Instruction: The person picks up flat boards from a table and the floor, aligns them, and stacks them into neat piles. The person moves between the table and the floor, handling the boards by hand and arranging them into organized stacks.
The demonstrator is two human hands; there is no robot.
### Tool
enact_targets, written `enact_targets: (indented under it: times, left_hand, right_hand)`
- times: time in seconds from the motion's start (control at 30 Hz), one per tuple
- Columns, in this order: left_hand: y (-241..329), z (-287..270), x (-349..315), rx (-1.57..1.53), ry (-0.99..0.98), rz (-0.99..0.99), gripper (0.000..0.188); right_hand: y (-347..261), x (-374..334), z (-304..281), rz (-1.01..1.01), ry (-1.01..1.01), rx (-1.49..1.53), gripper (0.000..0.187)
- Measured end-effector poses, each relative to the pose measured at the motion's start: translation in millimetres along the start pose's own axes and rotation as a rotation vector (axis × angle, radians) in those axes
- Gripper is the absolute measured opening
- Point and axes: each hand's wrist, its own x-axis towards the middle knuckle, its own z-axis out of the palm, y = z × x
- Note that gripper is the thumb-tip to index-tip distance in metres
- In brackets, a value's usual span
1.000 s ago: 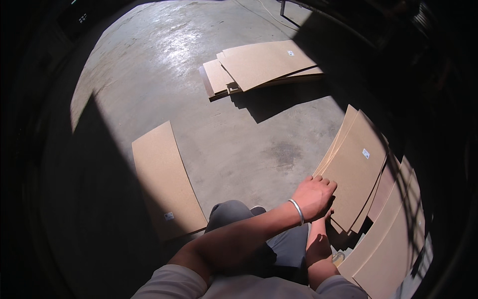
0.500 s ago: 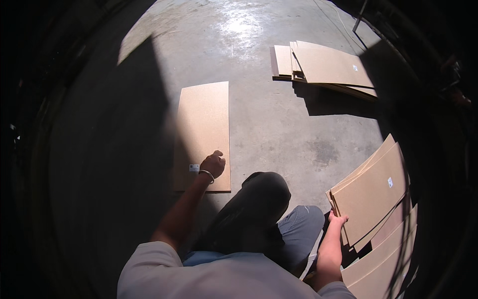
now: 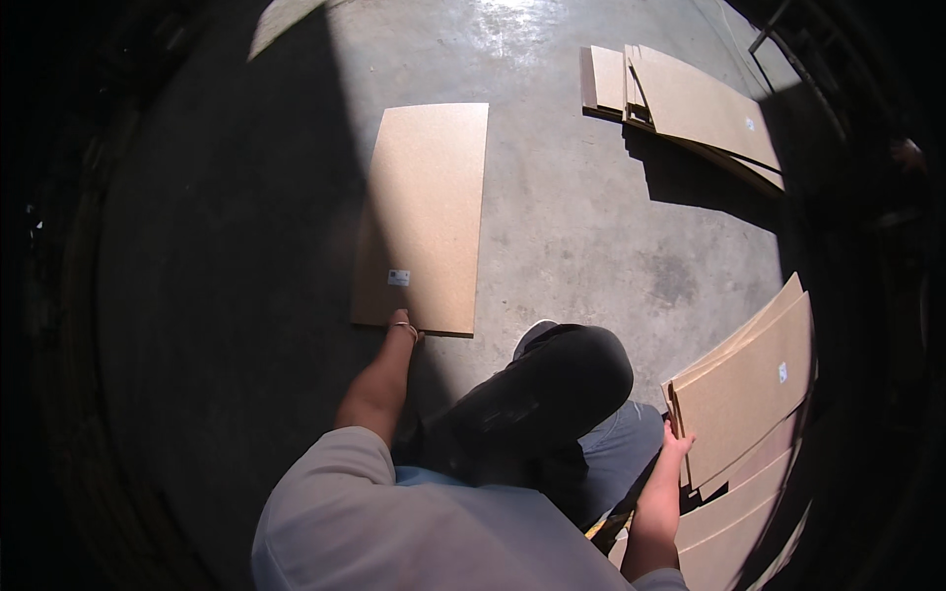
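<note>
A tan rectangular particleboard panel (image 3: 434, 197) with a small white label lies on the concrete in front of me, partly in shadow. My left hand (image 3: 404, 323) is closed on its near edge, the thumb on top and the other fingers mostly hidden under or behind the edge. At the right, several similar panels (image 3: 739, 384) lean in a tilted bundle. Around the bundle's left edge my right hand (image 3: 678, 439) is closed, its fingertips partly hidden by the boards.
Farther off at the right stands a low, uneven stack of panels (image 3: 700, 108). More boards (image 3: 724, 532) rest below the leaning bundle, close to my right forearm. My bent knee (image 3: 591, 369) juts up between the two hands. Deep shadow covers the left floor.
My left hand has moved from the panel's upper face to its near edge. The view has shifted, while the right hand stays at the leaning bundle.
</note>
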Motion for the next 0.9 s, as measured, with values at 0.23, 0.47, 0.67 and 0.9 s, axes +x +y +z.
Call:
enact_targets:
  times: [0.23,0.47,0.67,0.9]
  left_hand:
    - [58.3,-48.5,12.9,0.819,0.526,0.593,0.035]
    - [99.8,-75.4,23.7,1.725,0.304,0.615,0.029]
    - [82.0,-58.1,-0.2,1.684,0.466,0.604,0.027]
    - [40.3,-59.4,21.5,1.671,0.473,0.743,0.025]
  right_hand:
    - [8.4,-59.4,20.1,-0.052,0.262,-0.312,0.04]
    - [75.3,-149.9,91.3,-0.214,-0.412,-0.801,0.029]
    - [257.3,-156.9,152.2,0.28,-0.872,-1.194,0.031]
    - [438.4,-154.9,129.6,0.148,-1.239,-1.97,0.059]
